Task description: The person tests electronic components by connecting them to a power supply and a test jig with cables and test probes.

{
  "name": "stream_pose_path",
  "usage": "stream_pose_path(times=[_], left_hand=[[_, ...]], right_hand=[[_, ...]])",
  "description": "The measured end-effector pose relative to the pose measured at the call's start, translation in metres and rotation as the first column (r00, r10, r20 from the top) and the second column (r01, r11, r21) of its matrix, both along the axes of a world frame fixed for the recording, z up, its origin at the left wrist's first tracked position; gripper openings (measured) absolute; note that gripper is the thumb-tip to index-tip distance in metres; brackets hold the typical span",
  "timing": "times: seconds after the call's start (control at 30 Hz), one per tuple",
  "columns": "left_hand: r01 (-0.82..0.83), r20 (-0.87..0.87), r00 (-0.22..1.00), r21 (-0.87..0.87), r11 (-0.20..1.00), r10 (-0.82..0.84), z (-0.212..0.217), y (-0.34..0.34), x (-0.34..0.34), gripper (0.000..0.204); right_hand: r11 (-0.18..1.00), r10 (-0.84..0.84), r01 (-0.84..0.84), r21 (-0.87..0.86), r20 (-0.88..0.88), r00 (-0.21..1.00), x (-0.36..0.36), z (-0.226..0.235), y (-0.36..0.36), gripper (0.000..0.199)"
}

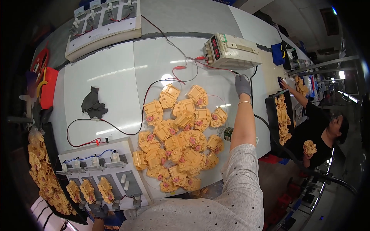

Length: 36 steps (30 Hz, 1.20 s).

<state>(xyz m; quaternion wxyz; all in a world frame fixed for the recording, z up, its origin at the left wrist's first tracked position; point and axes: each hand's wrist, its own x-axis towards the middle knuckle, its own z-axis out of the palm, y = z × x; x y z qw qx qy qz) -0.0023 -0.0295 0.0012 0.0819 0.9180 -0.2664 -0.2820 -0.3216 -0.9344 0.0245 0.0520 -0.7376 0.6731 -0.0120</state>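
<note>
The right hand [243, 85], in a grey glove, stretches across the bench [111, 92] to the front corner of the boxy cream power supply [237, 52]; its fingers are drawn together at the end of a lead [236, 72], though how tightly they close on it I cannot tell; the left hand [101, 211], gloved too, is low at the near edge of a white test fixture [101, 172], and I cannot tell how far its fingers are open or whether they grip anything; on that fixture three yellow housings [105, 188] sit side by side on grey plates, while the plate at the right end shows two white cylinders [125, 182]; a blue wire [88, 157] runs along the upper row of clamps; more yellow housings, many with a pinkish round part, lie in a loose heap [192, 139] in the middle of the bench, between the fixture and the right forearm; a jar [226, 133] stands just beside that forearm (partly hidden by it); red clips [179, 67] lie near the power supply, and a crumpled dark cloth or glove [93, 104] lies to the left; on the far right, a co-worker [318, 133] holds one yellow housing [309, 148] beside a black tray [272, 120] of similar parts.
</note>
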Motion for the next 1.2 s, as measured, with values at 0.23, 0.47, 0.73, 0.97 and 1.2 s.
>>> stream_pose_path(times=[0.23, 0.47, 0.73, 0.97, 1.2], left_hand=[[0.081, 0.067, 0.993, 0.220, 0.972, -0.098, -0.025, 0.026, 0.003, 0.078], [-0.040, 0.099, 0.994, -0.088, 0.995, 0.049, -0.045, 0.041, 0.002, 0.084], [-0.031, 0.158, 0.983, -0.354, 0.935, 0.092, -0.033, 0.011, -0.001, 0.073], [0.158, 0.356, 0.934, -0.304, 0.940, -0.042, -0.015, -0.013, 0.002, 0.060], [0.217, 0.382, 0.921, -0.362, 0.907, -0.068, 0.010, -0.032, -0.001, 0.054]], right_hand=[[0.883, 0.091, 0.152, -0.445, 0.479, 0.873, -0.029, 0.103, -0.021, 0.036], [0.969, -0.048, -0.201, 0.146, 0.904, 0.424, 0.039, 0.233, 0.049, 0.019], [0.669, -0.052, -0.734, 0.120, 0.992, 0.114, 0.120, 0.327, 0.164, 0.039], [0.565, -0.034, -0.825, 0.017, 0.999, -0.002, 0.126, 0.358, 0.227, 0.038], [0.395, -0.315, -0.917, -0.056, 0.929, -0.192, 0.106, 0.380, 0.280, 0.043]])
